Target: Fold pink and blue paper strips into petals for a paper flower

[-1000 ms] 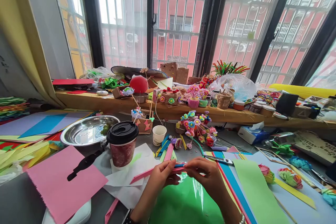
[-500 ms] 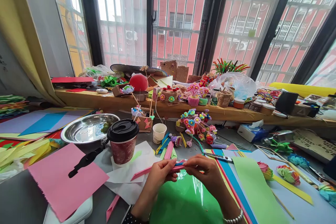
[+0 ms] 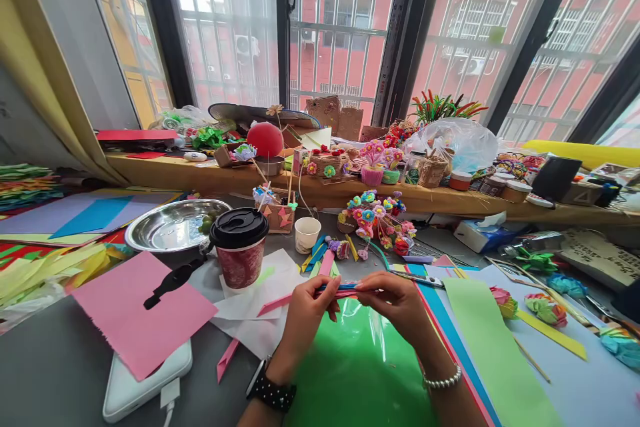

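My left hand (image 3: 309,310) pinches one end of a folded pink and blue paper strip (image 3: 345,287) between thumb and fingers. At the strip's other end, the fingers of my right hand (image 3: 395,300) are closed on it. The strip is held level above a glossy green surface (image 3: 360,373); its underside is partly hidden by the fingers. Just left of my left hand, a folded pink strip (image 3: 275,305) rests on white paper (image 3: 253,313). Another folded pink piece (image 3: 228,360) lies nearer to me. Behind my hands are more folded strips (image 3: 327,263), pink, blue and yellow.
A lidded coffee cup (image 3: 241,257), a paper cup (image 3: 307,236) and a steel plate (image 3: 150,230) stand behind and left. Pink paper (image 3: 145,313) overlaps a white power bank (image 3: 120,387). Scissors (image 3: 417,277) and light green paper (image 3: 490,347) lie right. Yarn flowers (image 3: 370,217) stand behind.
My hands have drawn slightly apart along the strip, which now lies more level between them. The camera view has shifted a little, showing more of the power bank and its cable.
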`<state>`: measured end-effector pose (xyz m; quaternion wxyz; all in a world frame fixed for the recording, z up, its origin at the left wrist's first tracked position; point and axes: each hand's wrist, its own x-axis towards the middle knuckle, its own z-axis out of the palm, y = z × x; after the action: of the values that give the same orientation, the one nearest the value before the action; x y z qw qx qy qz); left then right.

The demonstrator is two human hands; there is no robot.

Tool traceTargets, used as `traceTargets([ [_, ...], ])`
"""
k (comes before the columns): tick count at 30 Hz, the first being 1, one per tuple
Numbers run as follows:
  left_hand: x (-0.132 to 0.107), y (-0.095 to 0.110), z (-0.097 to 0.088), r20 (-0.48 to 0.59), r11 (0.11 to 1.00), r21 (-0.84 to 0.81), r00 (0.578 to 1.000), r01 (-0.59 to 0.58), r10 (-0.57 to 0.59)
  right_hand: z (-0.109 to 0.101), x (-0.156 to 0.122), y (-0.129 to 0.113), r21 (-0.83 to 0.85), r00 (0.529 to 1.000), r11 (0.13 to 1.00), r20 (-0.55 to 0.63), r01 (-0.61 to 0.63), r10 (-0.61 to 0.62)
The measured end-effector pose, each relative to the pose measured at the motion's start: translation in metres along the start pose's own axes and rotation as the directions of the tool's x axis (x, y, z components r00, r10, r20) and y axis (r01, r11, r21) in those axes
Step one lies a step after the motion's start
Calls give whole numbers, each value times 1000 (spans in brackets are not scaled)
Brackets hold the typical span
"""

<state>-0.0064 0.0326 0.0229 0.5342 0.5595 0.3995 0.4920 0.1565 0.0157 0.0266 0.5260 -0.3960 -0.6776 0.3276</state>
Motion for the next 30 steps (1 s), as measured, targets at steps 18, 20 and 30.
traceTargets([
  [18, -4, 12, -9, 83, 978, 88, 980, -190, 182, -3, -1, -5, 231, 994, 970, -52, -80, 94],
  [20, -5, 12, -8, 70, 977, 85, 979, -195, 189, -3, -1, -6, 222, 992, 969, -50, -104, 118],
  [30, -6, 13, -9, 65, 978, 65, 979, -197, 192, -5, -2, -6, 172, 989, 977, -50, -129, 139],
])
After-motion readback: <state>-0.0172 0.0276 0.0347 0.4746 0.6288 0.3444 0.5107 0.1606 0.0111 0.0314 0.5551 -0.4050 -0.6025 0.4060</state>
